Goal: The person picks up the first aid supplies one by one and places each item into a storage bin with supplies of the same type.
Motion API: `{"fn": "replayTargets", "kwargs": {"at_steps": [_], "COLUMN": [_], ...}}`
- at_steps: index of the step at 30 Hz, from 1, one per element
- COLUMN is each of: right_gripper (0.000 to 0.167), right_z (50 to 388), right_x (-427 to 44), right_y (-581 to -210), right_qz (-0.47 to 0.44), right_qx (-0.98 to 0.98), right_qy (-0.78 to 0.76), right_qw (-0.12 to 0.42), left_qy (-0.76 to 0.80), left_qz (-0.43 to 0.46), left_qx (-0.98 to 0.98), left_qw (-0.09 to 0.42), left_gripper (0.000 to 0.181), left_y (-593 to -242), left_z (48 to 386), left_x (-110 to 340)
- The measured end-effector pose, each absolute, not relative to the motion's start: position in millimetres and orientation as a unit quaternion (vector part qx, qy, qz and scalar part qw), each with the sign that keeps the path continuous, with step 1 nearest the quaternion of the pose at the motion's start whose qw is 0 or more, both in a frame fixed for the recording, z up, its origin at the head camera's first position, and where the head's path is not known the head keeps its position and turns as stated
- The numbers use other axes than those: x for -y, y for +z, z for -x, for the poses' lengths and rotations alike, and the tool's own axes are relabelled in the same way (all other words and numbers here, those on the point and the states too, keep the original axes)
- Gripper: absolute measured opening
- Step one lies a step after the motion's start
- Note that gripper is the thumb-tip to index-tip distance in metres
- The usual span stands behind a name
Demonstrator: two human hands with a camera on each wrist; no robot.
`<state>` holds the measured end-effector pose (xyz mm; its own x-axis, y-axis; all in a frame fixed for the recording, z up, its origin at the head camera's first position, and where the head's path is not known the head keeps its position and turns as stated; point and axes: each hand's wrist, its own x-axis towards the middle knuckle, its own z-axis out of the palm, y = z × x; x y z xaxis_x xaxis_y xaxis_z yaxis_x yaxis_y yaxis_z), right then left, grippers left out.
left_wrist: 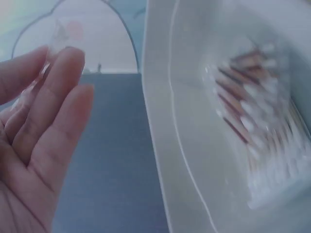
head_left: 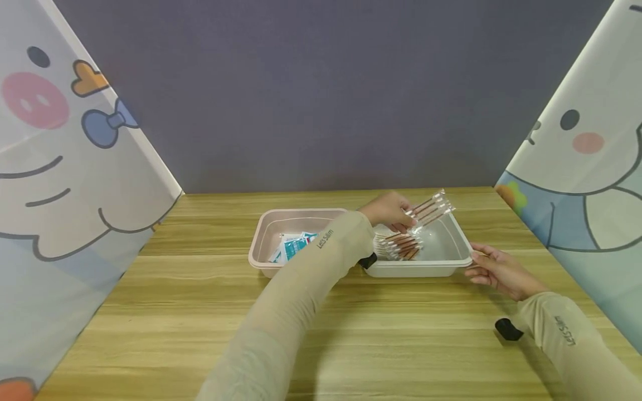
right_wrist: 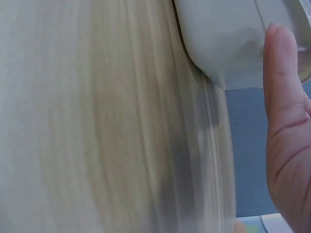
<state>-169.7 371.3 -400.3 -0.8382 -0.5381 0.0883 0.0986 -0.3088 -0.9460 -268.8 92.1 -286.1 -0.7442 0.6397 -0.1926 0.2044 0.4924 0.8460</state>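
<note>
My left hand (head_left: 388, 211) pinches a clear packet of cotton swabs (head_left: 430, 210) with brown sticks, raised over the white plastic bin (head_left: 441, 239). In the left wrist view, the fingers of the left hand (left_wrist: 53, 116) show beside the bin, and the packet is mostly hidden behind them. More packaged cotton swabs (head_left: 403, 245), brown-stemmed and pale-stemmed, lie at the bin's left end. At the bin's front right corner, my right hand (head_left: 501, 273) grips the rim. The right wrist view shows the thumb of that hand (right_wrist: 286, 126) against the bin's outer side.
To the left stands a beige plastic bin (head_left: 261, 239) holding blue-and-white sachets (head_left: 296, 246), partly covered by the left sleeve. Both bins sit on a wood-grain table (head_left: 200, 312). A grey panel (head_left: 321, 100) rises behind, with cartoon-printed panels on both sides.
</note>
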Motion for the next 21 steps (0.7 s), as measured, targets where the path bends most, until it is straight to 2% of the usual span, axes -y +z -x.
{"fn": "replayTargets", "kwargs": {"at_steps": [2, 7, 11, 21], "right_gripper": [0.041, 0.041, 0.041, 0.04], "right_z": [169, 166, 165, 160], "right_x": [-372, -374, -374, -370], "right_y": [-400, -399, -399, -399], "right_qz": [0.196, 0.189, 0.188, 0.189], "right_qx": [-0.556, -0.567, -0.564, -0.568], "right_qy": [-0.782, -0.778, -0.78, -0.777], "right_qw": [0.201, 0.196, 0.195, 0.194], "left_qy": [0.454, 0.468, 0.46, 0.461], "left_qz": [-0.243, -0.22, -0.21, -0.194], "left_qx": [-0.822, -0.82, -0.826, -0.826], "left_qw": [0.245, 0.245, 0.247, 0.258], "left_gripper": [0.009, 0.013, 0.007, 0.025], "left_y": [-288, -293, -296, -302], "left_z": [273, 280, 281, 284], "left_x": [-88, -83, -82, -78]}}
